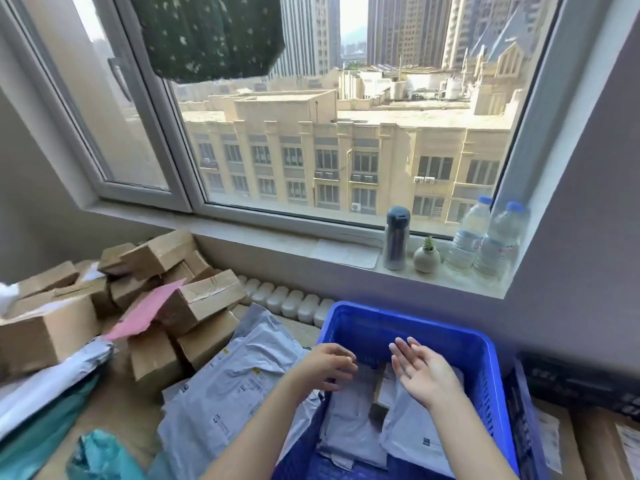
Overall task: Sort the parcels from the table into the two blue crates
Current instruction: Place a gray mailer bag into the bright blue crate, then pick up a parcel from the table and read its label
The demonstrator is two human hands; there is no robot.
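A blue crate (398,322) stands at the lower right and holds several grey plastic mailers (349,424). Both my hands hover over it. My left hand (329,365) is at the crate's left rim, fingers curled loosely and apart, holding nothing. My right hand (419,370) is over the crate's middle, palm open with fingers spread, empty. On the table to the left lie more grey mailers (239,379), a pile of brown cardboard boxes (197,299), a pink envelope (145,308) and teal bags (100,459). A second blue crate edge (526,427) shows at the right.
A window sill behind the crate carries a grey flask (396,237), a small potted plant (427,256) and two water bottles (485,240). A white radiator (287,301) runs below the sill. Cardboard boxes (595,445) sit at the far right.
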